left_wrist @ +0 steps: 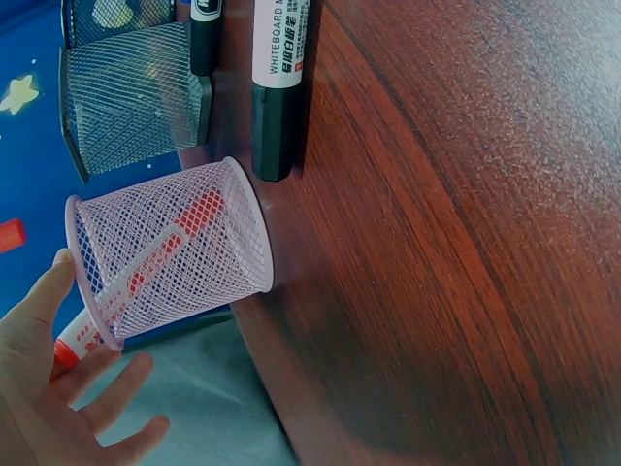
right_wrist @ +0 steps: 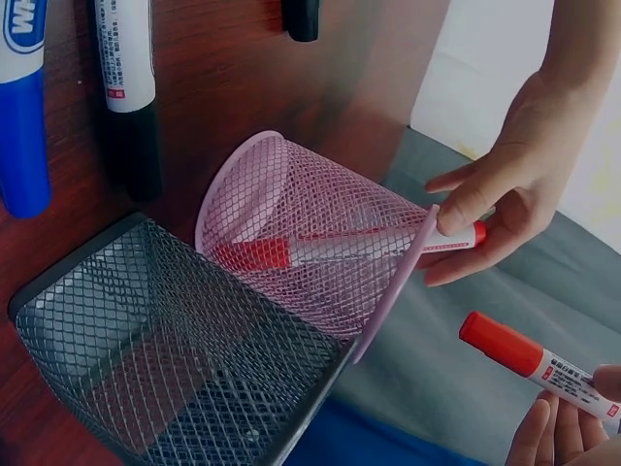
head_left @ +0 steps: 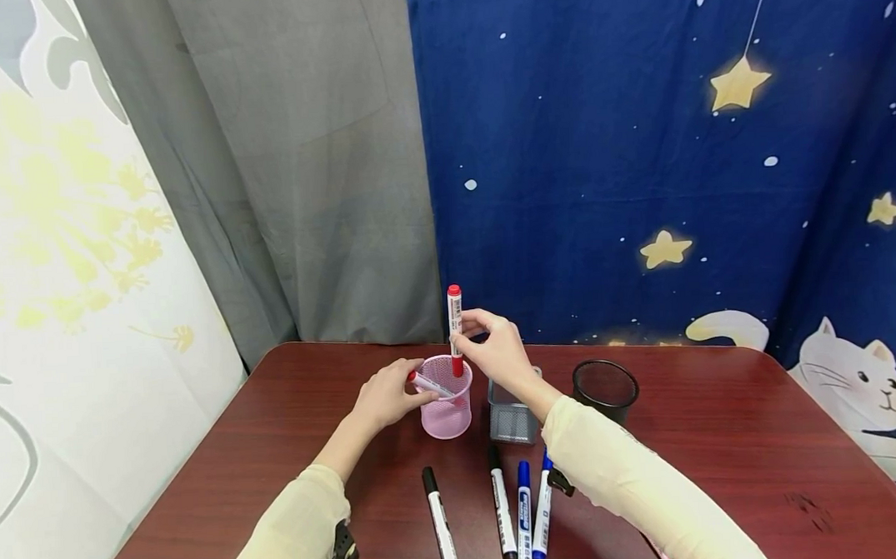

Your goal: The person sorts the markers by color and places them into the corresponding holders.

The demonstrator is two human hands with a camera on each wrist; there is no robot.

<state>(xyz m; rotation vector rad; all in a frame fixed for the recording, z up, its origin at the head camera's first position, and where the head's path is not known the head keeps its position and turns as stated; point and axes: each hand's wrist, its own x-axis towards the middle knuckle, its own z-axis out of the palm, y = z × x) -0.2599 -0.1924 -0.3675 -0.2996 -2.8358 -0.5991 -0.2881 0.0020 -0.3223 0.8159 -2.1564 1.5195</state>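
Observation:
A pink mesh pen holder (head_left: 446, 417) stands upright on the table, with a red-capped whiteboard marker (left_wrist: 146, 260) leaning inside it. My left hand (head_left: 385, 395) holds the holder at its rim, thumb on the near side and fingers round the left, close to that marker's protruding end. Above the opening, my right hand (head_left: 500, 352) pinches a second red whiteboard marker (head_left: 456, 321) upright, its lower red end at the rim. In the right wrist view, this held marker (right_wrist: 543, 364) is apart from the holder, and only some fingertips of the right hand show.
A grey rectangular mesh holder (head_left: 513, 423) stands right of the pink one, then a black round mesh holder (head_left: 606, 389). Black markers (head_left: 441, 526) and blue markers (head_left: 524, 510) lie nearer. A red-ended item (head_left: 663, 554) is partly under the right sleeve. Curtains (head_left: 339, 192) hang behind the table.

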